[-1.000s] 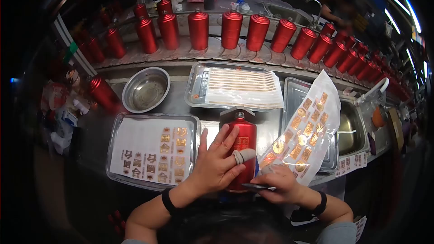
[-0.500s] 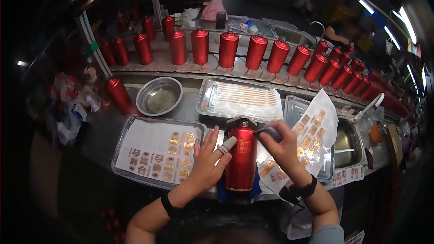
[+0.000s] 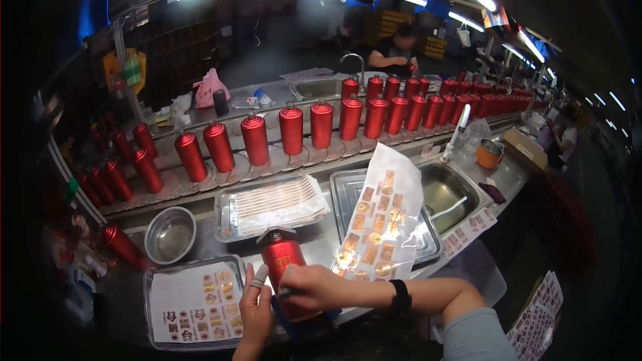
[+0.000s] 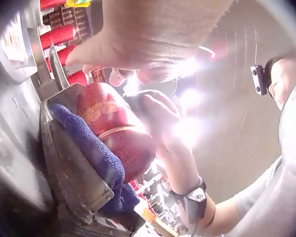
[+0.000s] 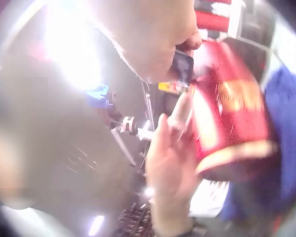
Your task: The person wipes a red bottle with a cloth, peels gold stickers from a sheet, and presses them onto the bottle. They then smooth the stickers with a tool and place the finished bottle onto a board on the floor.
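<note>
A red bottle (image 3: 273,253) with a gold label (image 3: 286,263) on its front leans back in a stand in the head view, with a blue towel (image 4: 86,138) under it in the left wrist view. My right hand (image 3: 311,287) reaches across the bottle's lower body, gripping a small dark flat-edged piece (image 5: 183,66) against or close over its surface; the fingers hide most of this piece. At the bottle's left side my left hand (image 3: 257,311) is upright with fingers extended, one wrapped in a pale cover. Motion blurs the bottle in the right wrist view.
A tray (image 3: 148,307) with gold stickers lies left, and another tray (image 3: 221,217) with striped sheets behind. Right of the bottle are a gold sticker sheet (image 3: 382,227) and a sink (image 3: 438,194). A metal bowl (image 3: 170,234) and a row of red bottles (image 3: 254,140) stand beyond.
My right hand has moved from the bottle's upper right side onto its lower front, carrying the dark piece. My left hand, earlier laid over the bottle, is at its left side. The head view has turned rightward.
</note>
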A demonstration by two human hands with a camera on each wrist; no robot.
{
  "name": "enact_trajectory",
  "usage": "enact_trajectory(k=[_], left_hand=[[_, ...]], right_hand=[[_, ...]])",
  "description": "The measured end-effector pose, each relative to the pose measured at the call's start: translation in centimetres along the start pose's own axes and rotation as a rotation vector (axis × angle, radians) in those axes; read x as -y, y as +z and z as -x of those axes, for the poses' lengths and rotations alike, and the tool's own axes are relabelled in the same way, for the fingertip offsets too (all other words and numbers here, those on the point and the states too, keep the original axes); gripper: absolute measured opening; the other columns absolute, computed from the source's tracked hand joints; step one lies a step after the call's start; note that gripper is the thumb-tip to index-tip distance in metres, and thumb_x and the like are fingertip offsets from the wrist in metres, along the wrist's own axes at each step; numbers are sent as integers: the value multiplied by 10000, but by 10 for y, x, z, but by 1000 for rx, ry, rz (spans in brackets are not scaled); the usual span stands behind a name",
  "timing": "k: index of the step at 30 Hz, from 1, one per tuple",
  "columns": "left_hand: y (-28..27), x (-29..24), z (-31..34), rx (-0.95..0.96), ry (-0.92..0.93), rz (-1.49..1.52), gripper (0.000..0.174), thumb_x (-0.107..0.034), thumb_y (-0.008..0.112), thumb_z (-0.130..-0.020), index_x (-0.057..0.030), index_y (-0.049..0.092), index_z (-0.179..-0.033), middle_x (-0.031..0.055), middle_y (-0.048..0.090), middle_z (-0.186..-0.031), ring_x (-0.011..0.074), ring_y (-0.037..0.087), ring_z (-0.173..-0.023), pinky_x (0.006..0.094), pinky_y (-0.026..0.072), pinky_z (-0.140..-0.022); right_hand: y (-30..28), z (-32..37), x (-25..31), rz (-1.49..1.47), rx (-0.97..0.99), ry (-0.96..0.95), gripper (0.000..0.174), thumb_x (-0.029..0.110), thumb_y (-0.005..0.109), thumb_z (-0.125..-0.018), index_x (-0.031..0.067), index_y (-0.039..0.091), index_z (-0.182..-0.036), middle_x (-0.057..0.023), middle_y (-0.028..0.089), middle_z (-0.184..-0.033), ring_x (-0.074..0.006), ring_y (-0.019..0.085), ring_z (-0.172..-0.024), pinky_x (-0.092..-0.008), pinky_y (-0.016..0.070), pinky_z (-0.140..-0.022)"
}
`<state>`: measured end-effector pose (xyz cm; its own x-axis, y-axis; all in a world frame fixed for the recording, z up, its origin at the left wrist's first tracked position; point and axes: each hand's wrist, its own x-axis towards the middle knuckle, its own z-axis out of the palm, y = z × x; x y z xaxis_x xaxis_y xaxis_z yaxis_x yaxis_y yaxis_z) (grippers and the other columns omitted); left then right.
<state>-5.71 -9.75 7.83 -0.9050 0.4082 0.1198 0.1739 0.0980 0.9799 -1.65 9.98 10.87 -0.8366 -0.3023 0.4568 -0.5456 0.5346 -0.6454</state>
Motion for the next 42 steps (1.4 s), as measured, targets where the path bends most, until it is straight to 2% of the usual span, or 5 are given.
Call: enact_trajectory(k=[10,19,23,26,42], left_hand=[[0,-27,-27,-98,-48,222,306,-82,539,-981,69,594,-1242,100,686,-1011,149,632,-937,297,504,-860],[3,-22,-89,69,200,-281,251,-240,634,-922,10,656,-925,182,654,-892,323,634,-839,372,488,-768],[12,-20,-99,46,-19,-323,346,-332,629,-921,13,612,-942,237,674,-933,410,654,-865,421,507,-759],[30,12,-116,-41,-71,-329,412,-389,593,-912,-2,522,-1033,306,659,-941,500,632,-907,511,497,-785],[-197,-101,87,12,5,-84,259,-264,707,-907,-14,672,-962,4,641,-807,74,578,-775,262,484,-704]], right_hand=[[-28,-3,-33,162,-446,347,267,156,719,-833,35,602,-1039,-185,631,-888,-395,630,-877,-424,509,-752],[-40,88,-16,-500,-293,871,112,137,685,-874,27,667,-865,24,613,-746,-54,504,-646,-218,410,-621],[-4,78,36,266,-185,315,737,329,843,-752,14,496,-1321,-140,635,-1055,-247,652,-775,-355,515,-638],[34,69,27,255,-21,514,1039,332,855,-719,31,236,-1497,-230,548,-1233,-393,630,-994,-481,551,-744],[78,26,93,-70,233,-166,954,143,895,-620,-58,406,-1414,-231,581,-1263,-309,658,-974,-418,545,-766]])
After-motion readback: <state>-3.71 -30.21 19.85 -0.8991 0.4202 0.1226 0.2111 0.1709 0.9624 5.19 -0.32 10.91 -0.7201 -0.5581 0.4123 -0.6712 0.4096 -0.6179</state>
